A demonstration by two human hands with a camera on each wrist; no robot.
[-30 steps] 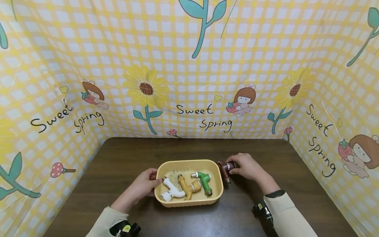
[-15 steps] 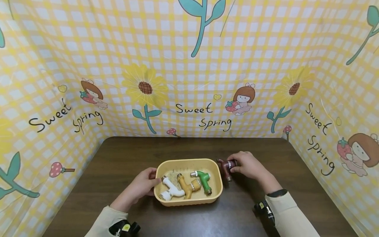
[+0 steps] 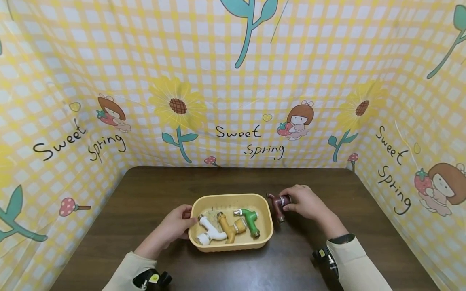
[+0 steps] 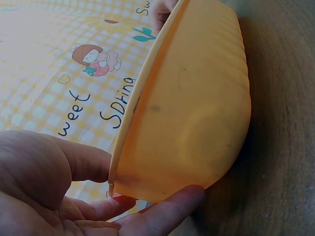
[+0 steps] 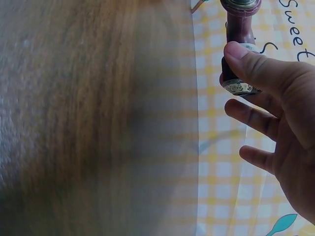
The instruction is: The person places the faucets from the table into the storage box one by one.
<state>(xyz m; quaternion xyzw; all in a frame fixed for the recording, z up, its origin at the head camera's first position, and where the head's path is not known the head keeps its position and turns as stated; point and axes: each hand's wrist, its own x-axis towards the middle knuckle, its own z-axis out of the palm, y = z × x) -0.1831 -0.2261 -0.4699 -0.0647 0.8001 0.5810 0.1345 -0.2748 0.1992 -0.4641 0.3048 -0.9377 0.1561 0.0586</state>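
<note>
In the head view my left hand [image 3: 177,223] grips the left end of a yellow plastic basin [image 3: 231,247]. In the left wrist view the thumb [image 4: 88,160] is at the basin's rim [image 4: 129,110] and the other fingers are against its outer wall. A white branched pipe fitting [image 3: 214,234], an ochre one [image 3: 229,231] and a green one [image 3: 251,220] lie inside. Right of the basin, my right hand [image 3: 305,202] pinches the thick end of a dark red branched pipe fitting [image 3: 279,205], which has metal ends. In the right wrist view the lower fingers [image 5: 251,118] are spread off the fitting [image 5: 240,29].
Everything is on a dark brown wooden table [image 3: 164,182]. A yellow checked cloth [image 3: 233,93] with printed flowers and lettering stands around the back and sides. Black wrist cameras [image 3: 326,258] are strapped at both cuffs.
The dark red fitting has shifted slightly away from the basin's right rim with my right hand. My left hand keeps its grip, and the basin's contents look the same.
</note>
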